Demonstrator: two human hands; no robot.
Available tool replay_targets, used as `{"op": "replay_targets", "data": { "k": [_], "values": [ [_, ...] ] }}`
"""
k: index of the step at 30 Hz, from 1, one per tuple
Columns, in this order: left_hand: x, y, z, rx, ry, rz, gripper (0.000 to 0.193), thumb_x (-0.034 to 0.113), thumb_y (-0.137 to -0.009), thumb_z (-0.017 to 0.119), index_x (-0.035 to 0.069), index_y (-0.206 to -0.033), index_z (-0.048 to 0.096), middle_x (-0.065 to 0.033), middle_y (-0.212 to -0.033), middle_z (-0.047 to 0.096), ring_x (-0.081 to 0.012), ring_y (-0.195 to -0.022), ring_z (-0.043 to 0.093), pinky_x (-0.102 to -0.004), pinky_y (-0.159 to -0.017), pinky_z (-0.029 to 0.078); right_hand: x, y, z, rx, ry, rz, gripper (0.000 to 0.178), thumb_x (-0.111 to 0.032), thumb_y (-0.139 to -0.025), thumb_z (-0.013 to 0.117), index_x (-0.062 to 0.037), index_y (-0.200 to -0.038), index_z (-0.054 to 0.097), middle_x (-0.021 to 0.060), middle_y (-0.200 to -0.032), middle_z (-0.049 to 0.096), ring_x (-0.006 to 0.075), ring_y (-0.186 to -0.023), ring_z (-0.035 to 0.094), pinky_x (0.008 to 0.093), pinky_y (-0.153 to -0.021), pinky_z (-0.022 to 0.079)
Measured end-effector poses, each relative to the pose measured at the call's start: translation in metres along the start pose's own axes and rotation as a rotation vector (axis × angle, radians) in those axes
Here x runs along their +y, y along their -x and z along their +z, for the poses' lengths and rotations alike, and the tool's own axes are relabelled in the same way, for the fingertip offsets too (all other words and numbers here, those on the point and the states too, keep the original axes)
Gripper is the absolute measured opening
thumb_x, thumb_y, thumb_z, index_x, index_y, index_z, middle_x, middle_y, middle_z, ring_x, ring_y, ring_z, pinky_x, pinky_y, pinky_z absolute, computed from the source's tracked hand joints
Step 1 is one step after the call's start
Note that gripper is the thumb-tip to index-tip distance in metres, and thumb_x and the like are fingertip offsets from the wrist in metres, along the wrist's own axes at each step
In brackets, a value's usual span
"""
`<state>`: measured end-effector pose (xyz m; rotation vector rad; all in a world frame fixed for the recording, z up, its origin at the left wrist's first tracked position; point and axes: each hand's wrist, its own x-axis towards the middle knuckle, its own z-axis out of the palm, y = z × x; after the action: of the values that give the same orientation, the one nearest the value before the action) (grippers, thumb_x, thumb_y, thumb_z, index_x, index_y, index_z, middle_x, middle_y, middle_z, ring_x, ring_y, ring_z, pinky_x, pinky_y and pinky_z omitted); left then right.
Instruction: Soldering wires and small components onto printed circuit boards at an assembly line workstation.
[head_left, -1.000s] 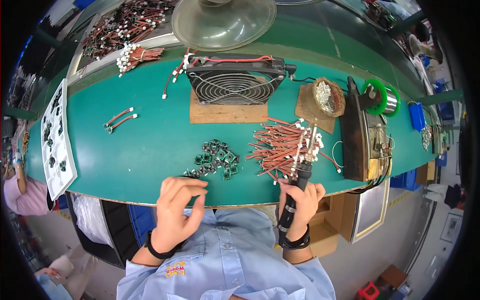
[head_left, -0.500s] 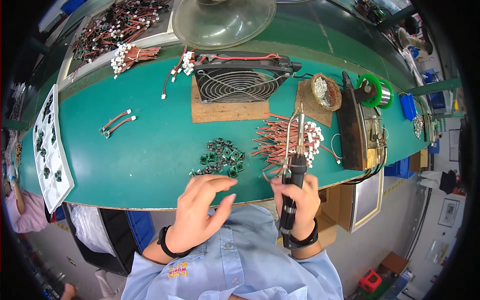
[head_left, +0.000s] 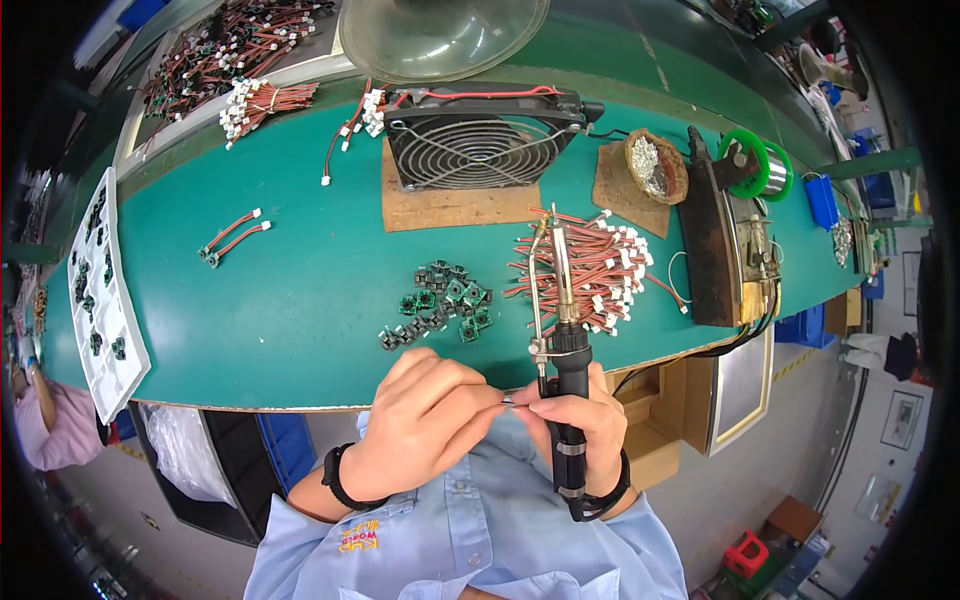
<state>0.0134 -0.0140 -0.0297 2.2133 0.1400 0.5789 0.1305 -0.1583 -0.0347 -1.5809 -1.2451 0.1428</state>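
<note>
My right hand [head_left: 598, 425] is closed around a black-handled soldering iron [head_left: 572, 350] with a thin metal feed tube along its side; the tip points away from me. My left hand [head_left: 425, 420] is pinched, its fingertips meeting those of the right hand at the table's near edge. Between them is a small dark, thin piece, too small to name. Just beyond the left hand lies a cluster of small green circuit boards with black parts [head_left: 445, 300]. Behind the iron is a pile of red and black wire leads with white connectors [head_left: 600, 270].
A black fan [head_left: 480, 150] stands on a brown board. To the right are a bowl of silvery bits [head_left: 655, 168], an iron stand [head_left: 712, 250] and a green solder spool [head_left: 765, 165]. A white tray [head_left: 120, 375] of boards is at left; two wired boards [head_left: 232, 238] lie nearby.
My left hand has moved right and closed to a pinch, meeting the right hand's fingertips. The soldering iron has shifted slightly left and toward me.
</note>
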Motion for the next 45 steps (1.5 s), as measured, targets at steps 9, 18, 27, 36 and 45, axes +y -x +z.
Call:
{"op": "replay_targets", "data": {
  "k": [9,18,27,36,45],
  "values": [
    [0.008,0.001,-0.005,-0.152,0.425,-0.219,0.01,0.0,-0.075,0.065,0.001,-0.083,0.06,-0.0083,-0.076,0.058,-0.0206,-0.069,0.055,-0.0288,-0.063,0.042,-0.007,0.004,-0.008,-0.068,-0.23,0.24,0.035,0.003,-0.078,0.067,-0.0052,-0.101,0.042,0.0158,-0.078,0.063,0.0156,-0.069,0.06,0.0268,-0.064,0.048],
    [0.004,0.005,-0.011,-0.163,0.62,-0.334,0.012,0.003,-0.079,0.064,0.001,-0.088,0.057,-0.01,-0.082,0.058,-0.0228,-0.072,0.057,-0.0318,-0.066,0.044,-0.003,0.004,-0.013,-0.034,-0.409,0.335,0.038,0.004,-0.078,0.067,-0.0048,-0.103,0.041,0.0145,-0.078,0.062,0.0164,-0.069,0.062,0.0268,-0.062,0.05],
    [0.011,-0.008,-0.003,-0.056,0.02,-0.006,0.019,0.004,-0.07,0.07,0.004,-0.084,0.057,-0.0062,-0.078,0.059,-0.0219,-0.069,0.056,-0.0366,-0.073,0.043,-0.008,-0.001,-0.01,-0.032,-0.154,0.278,0.037,0.002,-0.075,0.071,-0.0054,-0.099,0.044,0.0109,-0.075,0.064,0.0155,-0.069,0.065,0.0272,-0.064,0.051],
    [0.008,-0.008,-0.008,-0.124,-0.021,-0.026,0.017,0.002,-0.071,0.068,0.005,-0.083,0.057,-0.004,-0.078,0.059,-0.0208,-0.069,0.056,-0.0388,-0.077,0.042,-0.006,0.002,-0.019,-0.04,-0.057,0.267,0.035,0.001,-0.073,0.073,-0.0054,-0.094,0.047,0.0096,-0.073,0.064,0.0182,-0.071,0.067,0.0278,-0.064,0.051],
    [0.009,-0.008,-0.008,-0.146,0.052,-0.075,0.016,0.0,-0.071,0.067,0.004,-0.083,0.057,-0.0049,-0.078,0.059,-0.0223,-0.071,0.057,-0.037,-0.076,0.042,-0.006,0.005,-0.021,-0.02,-0.108,0.324,0.033,0.002,-0.072,0.073,-0.0043,-0.093,0.049,0.01,-0.075,0.064,0.0184,-0.07,0.066,0.0272,-0.063,0.051]
  ]
}}
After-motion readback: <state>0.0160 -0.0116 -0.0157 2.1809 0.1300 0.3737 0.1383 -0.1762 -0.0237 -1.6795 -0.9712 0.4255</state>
